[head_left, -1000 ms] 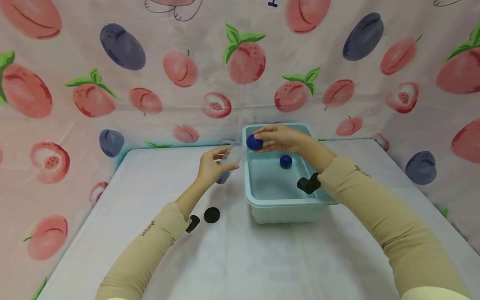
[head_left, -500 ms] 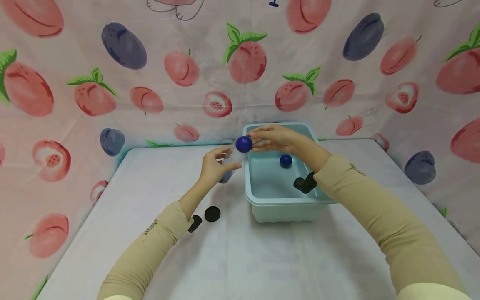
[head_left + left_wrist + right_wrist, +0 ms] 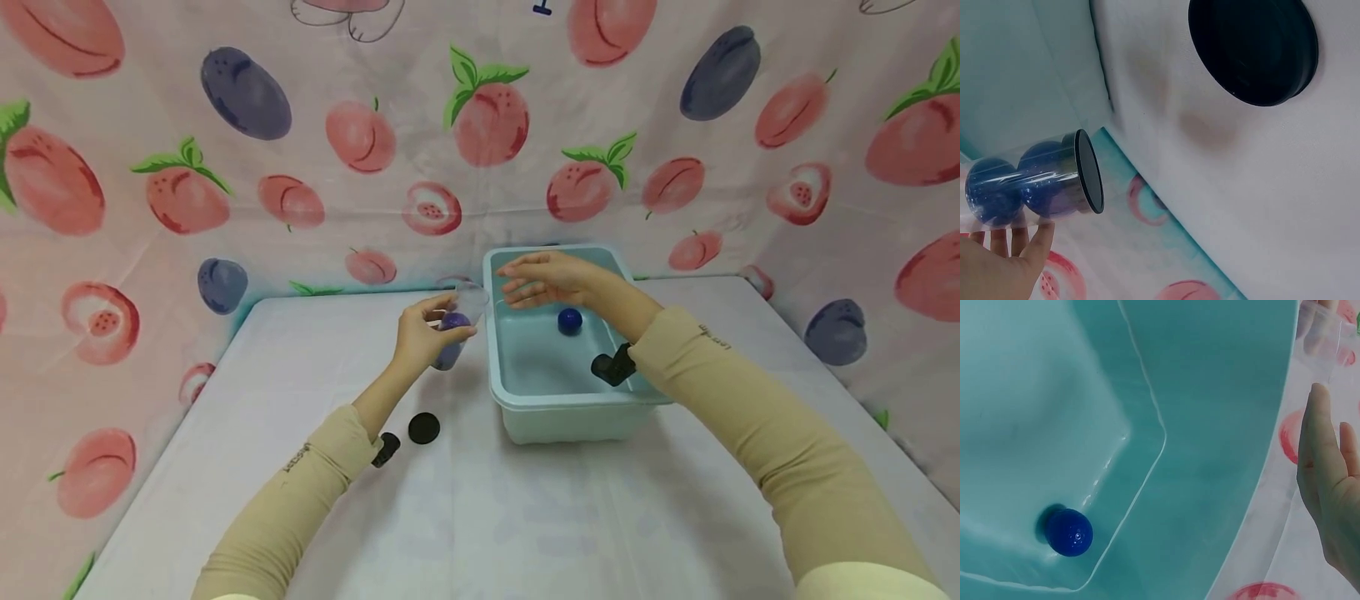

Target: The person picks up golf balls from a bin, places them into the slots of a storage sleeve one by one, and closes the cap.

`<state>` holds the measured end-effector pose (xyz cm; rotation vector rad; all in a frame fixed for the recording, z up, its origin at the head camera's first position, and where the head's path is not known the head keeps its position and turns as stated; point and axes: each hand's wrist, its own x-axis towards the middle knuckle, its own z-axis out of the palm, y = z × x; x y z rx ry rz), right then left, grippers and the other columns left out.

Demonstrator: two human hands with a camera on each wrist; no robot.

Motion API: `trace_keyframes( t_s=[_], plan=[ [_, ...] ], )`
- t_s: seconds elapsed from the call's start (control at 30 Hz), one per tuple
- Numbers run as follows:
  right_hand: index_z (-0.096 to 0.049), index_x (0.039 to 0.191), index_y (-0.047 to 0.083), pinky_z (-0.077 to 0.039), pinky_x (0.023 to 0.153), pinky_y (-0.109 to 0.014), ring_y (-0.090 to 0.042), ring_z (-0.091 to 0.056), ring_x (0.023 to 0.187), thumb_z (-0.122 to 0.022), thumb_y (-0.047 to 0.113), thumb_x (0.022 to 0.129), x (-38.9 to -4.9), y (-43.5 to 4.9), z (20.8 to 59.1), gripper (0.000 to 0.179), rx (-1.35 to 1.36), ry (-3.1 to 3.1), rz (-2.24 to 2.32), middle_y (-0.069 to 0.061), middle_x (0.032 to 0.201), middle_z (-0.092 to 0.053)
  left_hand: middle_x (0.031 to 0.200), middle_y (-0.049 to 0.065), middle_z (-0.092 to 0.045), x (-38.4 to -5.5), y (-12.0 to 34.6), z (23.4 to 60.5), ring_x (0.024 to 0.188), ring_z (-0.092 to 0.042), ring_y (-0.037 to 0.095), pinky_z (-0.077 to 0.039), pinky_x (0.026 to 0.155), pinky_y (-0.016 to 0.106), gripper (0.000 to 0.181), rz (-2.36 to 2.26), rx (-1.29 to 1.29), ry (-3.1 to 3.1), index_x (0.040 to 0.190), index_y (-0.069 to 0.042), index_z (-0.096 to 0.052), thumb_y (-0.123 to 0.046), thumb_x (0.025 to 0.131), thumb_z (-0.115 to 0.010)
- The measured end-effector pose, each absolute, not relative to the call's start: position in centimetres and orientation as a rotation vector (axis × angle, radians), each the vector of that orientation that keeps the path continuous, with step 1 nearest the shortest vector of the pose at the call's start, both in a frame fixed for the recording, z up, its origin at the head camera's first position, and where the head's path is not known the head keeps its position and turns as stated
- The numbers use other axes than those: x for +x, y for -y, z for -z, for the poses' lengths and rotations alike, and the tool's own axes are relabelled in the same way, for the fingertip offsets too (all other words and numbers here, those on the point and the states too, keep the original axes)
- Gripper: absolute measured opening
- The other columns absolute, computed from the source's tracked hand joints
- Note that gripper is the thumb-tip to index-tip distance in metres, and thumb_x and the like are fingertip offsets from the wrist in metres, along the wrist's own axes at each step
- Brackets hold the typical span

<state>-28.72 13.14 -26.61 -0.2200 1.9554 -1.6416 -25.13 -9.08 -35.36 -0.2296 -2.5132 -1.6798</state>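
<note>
My left hand (image 3: pixel 422 337) grips a clear plastic tube (image 3: pixel 472 298), tilted with its open mouth up toward the right. Two blue balls (image 3: pixel 1042 178) sit one above the other inside it, over a black end cap (image 3: pixel 1089 172). Fingers and thumb wrap the tube's side. Just right of the mouth, my right hand (image 3: pixel 546 279) hovers over the bin's left rim, fingers extended and holding nothing. Inside the light-blue plastic bin (image 3: pixel 573 405) one blue ball (image 3: pixel 1069 532) lies on the floor. A round black lid (image 3: pixel 424 428) rests on the table, below my left hand.
A white cloth covers the table (image 3: pixel 480 517). Behind it hangs a fruit-print curtain (image 3: pixel 420 108). Black wrist cameras (image 3: pixel 615 365) sit at both cuffs; the right one overlaps the bin's interior in the head view.
My right hand moved a blue ball left to the tube's mouth and let it go; the ball is now down inside the tube. My left hand stays nearly still.
</note>
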Motion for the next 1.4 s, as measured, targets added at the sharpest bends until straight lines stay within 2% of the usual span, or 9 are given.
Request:
trace_keyframes(
  t_s=[0.27, 0.53, 0.7, 0.8, 0.93, 1.03, 1.13, 1.27, 1.4],
  plan=[
    [-0.037, 0.138, -0.006, -0.04, 0.104, -0.048, -0.019, -0.064, 0.091, -0.043, 0.019, 0.101, -29.6, -13.8, 27.1, 0.045, -0.223, -1.973, 1.607, -0.009, 0.104, -0.057, 0.124, 0.013, -0.063, -25.2, 9.6, 35.6, 0.111, -0.059, 0.032, -0.049, 0.095, 0.046, 0.06, 1.686, -0.197, 2.518, 0.127, -0.01, -0.06, -0.017, 0.072, -0.082],
    [-0.037, 0.138, -0.006, -0.046, 0.1, -0.043, -0.014, -0.065, 0.086, -0.042, 0.018, 0.101, -30.4, -15.4, 27.6, 0.045, -0.209, -2.048, 1.539, -0.006, 0.099, -0.058, 0.123, 0.012, -0.063, -24.9, 9.9, 35.5, 0.112, -0.059, 0.032, -0.048, 0.096, 0.047, 0.059, 1.692, -0.169, 2.532, 0.126, -0.01, -0.06, -0.019, 0.073, -0.082],
    [-0.043, 0.132, -0.005, -0.052, 0.092, -0.039, -0.013, -0.066, 0.081, -0.047, 0.019, 0.099, -30.9, -16.4, 27.9, 0.04, -0.179, -2.095, 1.549, -0.005, 0.093, -0.061, 0.121, 0.015, -0.063, -25.0, 10.1, 35.5, 0.11, -0.059, 0.032, -0.049, 0.095, 0.046, 0.056, 1.679, -0.191, 2.526, 0.124, -0.008, -0.061, -0.018, 0.072, -0.082],
    [-0.044, 0.131, -0.004, -0.052, 0.093, -0.04, -0.014, -0.066, 0.082, -0.05, 0.02, 0.098, -31.2, -16.7, 28.1, 0.041, -0.166, -2.121, 1.541, -0.004, 0.091, -0.062, 0.121, 0.014, -0.063, -25.0, 10.2, 35.5, 0.109, -0.059, 0.032, -0.049, 0.095, 0.047, 0.055, 1.685, -0.175, 2.523, 0.123, -0.009, -0.062, -0.018, 0.073, -0.082],
    [-0.037, 0.137, -0.006, -0.045, 0.101, -0.045, -0.026, -0.062, 0.101, -0.048, 0.021, 0.099, -31.4, -17.1, 28.3, 0.048, -0.148, -2.16, 1.488, -0.01, 0.102, -0.057, 0.121, 0.013, -0.063, -25.0, 10.3, 35.5, 0.11, -0.059, 0.031, -0.049, 0.095, 0.048, 0.055, 1.697, -0.162, 2.533, 0.123, -0.009, -0.061, -0.017, 0.073, -0.082],
    [-0.031, 0.14, -0.007, -0.041, 0.104, -0.047, -0.04, -0.05, 0.121, -0.046, 0.02, 0.099, -31.5, -17.3, 28.5, 0.051, -0.119, -2.182, 1.454, -0.019, 0.117, -0.051, 0.12, 0.013, -0.063, -24.9, 10.4, 35.5, 0.11, -0.059, 0.031, -0.049, 0.095, 0.047, 0.054, 1.687, -0.166, 2.536, 0.122, -0.009, -0.062, -0.017, 0.073, -0.082],
    [-0.03, 0.141, -0.006, -0.04, 0.105, -0.048, -0.044, -0.04, 0.13, -0.046, 0.02, 0.1, -31.8, -17.5, 28.8, 0.052, -0.091, -2.198, 1.431, -0.023, 0.122, -0.047, 0.12, 0.013, -0.063, -24.8, 10.5, 35.4, 0.11, -0.059, 0.031, -0.049, 0.095, 0.047, 0.053, 1.677, -0.163, 2.538, 0.121, -0.009, -0.062, -0.018, 0.073, -0.082],
    [-0.032, 0.141, -0.006, -0.041, 0.104, -0.047, -0.041, -0.047, 0.125, -0.046, 0.02, 0.099, -32.3, -17.8, 29.0, 0.051, -0.087, -2.234, 1.385, -0.016, 0.112, -0.051, 0.121, 0.014, -0.063, -24.7, 10.7, 35.2, 0.11, -0.058, 0.031, -0.048, 0.095, 0.049, 0.053, 1.682, -0.159, 2.534, 0.121, -0.008, -0.061, -0.017, 0.073, -0.082],
    [-0.035, 0.139, -0.008, -0.043, 0.103, -0.047, -0.028, -0.06, 0.1, -0.046, 0.019, 0.099, -32.4, -18.0, 29.1, 0.049, -0.097, -2.278, 1.328, -0.012, 0.102, -0.053, 0.121, 0.014, -0.062, -24.6, 10.9, 35.1, 0.111, -0.058, 0.031, -0.048, 0.095, 0.049, 0.054, 1.685, -0.155, 2.533, 0.123, -0.007, -0.061, -0.017, 0.073, -0.081]
  ],
)
